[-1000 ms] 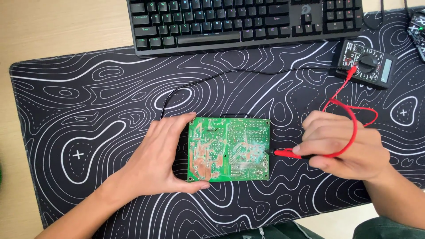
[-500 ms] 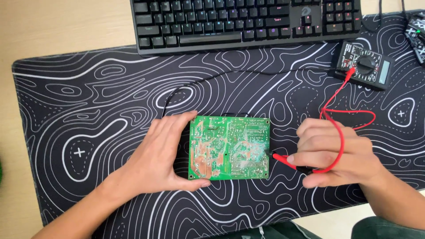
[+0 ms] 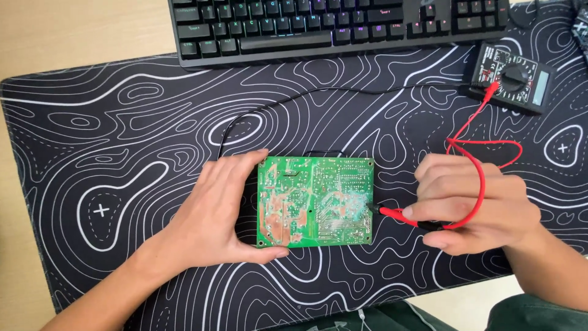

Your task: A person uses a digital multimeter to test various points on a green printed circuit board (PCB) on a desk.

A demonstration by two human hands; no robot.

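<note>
A green circuit board (image 3: 315, 201) lies solder side up on a black desk mat (image 3: 122, 135) with white contour lines. My left hand (image 3: 217, 211) grips its left edge, thumb under the near corner. My right hand (image 3: 468, 205) pinches a red multimeter probe (image 3: 398, 214), whose tip touches the board's right edge. The red lead (image 3: 474, 153) loops over that hand and runs up to a black multimeter (image 3: 514, 76) at the far right. A black lead (image 3: 294, 98) curves from the meter to behind the board.
A black keyboard (image 3: 331, 24) with lit keys lies along the mat's far edge. Bare wooden desk (image 3: 79, 30) shows at the left and beyond the mat. Dark green cloth (image 3: 533, 312) sits at the near edge.
My right hand with the red probe has shifted slightly lower and settled its tip on the board's right edge. My left hand keeps its hold on the board.
</note>
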